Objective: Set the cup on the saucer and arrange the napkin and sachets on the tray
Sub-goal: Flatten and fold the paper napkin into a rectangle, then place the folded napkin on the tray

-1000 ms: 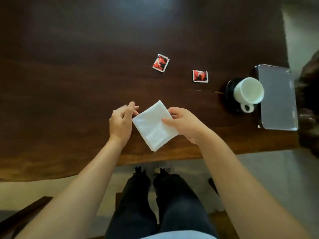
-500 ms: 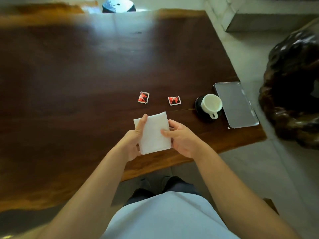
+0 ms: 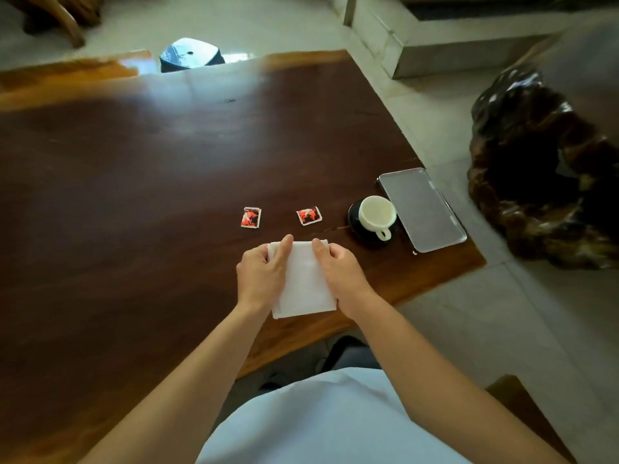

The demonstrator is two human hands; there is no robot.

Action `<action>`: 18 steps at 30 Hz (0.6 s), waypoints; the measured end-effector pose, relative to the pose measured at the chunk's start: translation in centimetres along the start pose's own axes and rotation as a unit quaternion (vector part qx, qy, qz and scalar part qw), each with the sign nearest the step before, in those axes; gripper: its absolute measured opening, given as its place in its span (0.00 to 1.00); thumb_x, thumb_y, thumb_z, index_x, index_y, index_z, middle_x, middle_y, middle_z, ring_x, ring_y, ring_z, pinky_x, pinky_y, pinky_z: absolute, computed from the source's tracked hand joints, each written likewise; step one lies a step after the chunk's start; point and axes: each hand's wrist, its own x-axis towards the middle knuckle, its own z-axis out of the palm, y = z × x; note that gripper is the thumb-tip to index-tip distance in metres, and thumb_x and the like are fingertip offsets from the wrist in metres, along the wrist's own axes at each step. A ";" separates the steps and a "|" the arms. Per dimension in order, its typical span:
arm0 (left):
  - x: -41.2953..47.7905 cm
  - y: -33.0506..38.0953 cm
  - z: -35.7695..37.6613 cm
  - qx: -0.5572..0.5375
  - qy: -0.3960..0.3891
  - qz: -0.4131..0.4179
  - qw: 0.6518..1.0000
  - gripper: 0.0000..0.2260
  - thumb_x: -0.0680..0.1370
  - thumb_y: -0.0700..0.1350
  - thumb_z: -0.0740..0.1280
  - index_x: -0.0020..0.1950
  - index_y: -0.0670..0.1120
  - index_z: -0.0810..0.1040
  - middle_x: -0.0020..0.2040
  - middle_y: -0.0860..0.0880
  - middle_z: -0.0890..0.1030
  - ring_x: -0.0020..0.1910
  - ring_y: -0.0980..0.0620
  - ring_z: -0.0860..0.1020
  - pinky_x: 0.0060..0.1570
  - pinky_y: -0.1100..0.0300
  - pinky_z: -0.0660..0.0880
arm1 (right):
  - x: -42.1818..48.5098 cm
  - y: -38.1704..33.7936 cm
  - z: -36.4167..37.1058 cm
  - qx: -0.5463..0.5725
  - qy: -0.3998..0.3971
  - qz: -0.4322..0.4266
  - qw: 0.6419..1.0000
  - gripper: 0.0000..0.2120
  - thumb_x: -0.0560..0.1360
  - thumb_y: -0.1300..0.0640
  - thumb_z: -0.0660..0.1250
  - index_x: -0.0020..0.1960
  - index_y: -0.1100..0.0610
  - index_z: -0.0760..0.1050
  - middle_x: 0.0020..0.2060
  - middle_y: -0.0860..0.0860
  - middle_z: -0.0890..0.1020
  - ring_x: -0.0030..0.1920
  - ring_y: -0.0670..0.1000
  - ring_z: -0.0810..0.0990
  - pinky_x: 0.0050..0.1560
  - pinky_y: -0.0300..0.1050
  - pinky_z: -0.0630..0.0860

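Note:
A white folded napkin [image 3: 303, 283] lies near the table's front edge between my hands. My left hand [image 3: 261, 276] grips its left side and my right hand [image 3: 341, 272] grips its right side, thumbs on top. Two red sachets [image 3: 251, 217] [image 3: 308, 216] lie flat on the wood just beyond the napkin. To their right a white cup [image 3: 376, 216] stands on a black saucer [image 3: 354, 218], handle toward me. A flat silver tray [image 3: 422, 209] sits right of the saucer, close to the table's right edge.
The dark wooden table [image 3: 150, 182] stretches far to the left and back. A dark gnarled wooden piece [image 3: 542, 182] stands on the floor at the right. A blue stool [image 3: 191, 55] sits past the table's far edge. A wooden seat corner [image 3: 522, 406] shows at the lower right.
The napkin has turned from a diamond to square-on and both hands now close over its sides. The view has tilted up, showing more table and floor.

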 end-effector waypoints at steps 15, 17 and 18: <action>5.5 5.5 8.8 -0.063 -0.035 -0.114 0.991 0.29 0.82 0.66 0.50 0.43 0.44 0.78 0.45 0.41 0.83 0.47 0.41 0.83 0.54 0.41 0.81 | 6.3 -1.3 -8.0 -0.082 0.214 -0.201 0.952 0.16 0.84 0.48 0.54 0.47 0.58 0.71 0.36 0.47 0.75 0.37 0.46 0.75 0.35 0.36 0.71; 5.7 7.4 11.5 0.046 -0.041 -0.085 0.994 0.33 0.79 0.69 0.49 0.49 0.43 0.80 0.49 0.44 0.83 0.50 0.42 0.82 0.54 0.44 0.80 | 8.2 -1.6 -11.1 -0.088 0.211 -0.200 0.953 0.15 0.85 0.48 0.53 0.49 0.57 0.71 0.39 0.47 0.76 0.38 0.45 0.76 0.34 0.33 0.73; 5.7 8.3 13.1 0.109 -0.034 -0.048 0.992 0.31 0.80 0.67 0.50 0.49 0.43 0.78 0.48 0.46 0.82 0.48 0.44 0.81 0.48 0.49 0.79 | 9.2 -1.9 -12.7 -0.089 0.212 -0.202 0.952 0.15 0.85 0.48 0.53 0.49 0.56 0.71 0.39 0.47 0.76 0.38 0.44 0.76 0.34 0.32 0.73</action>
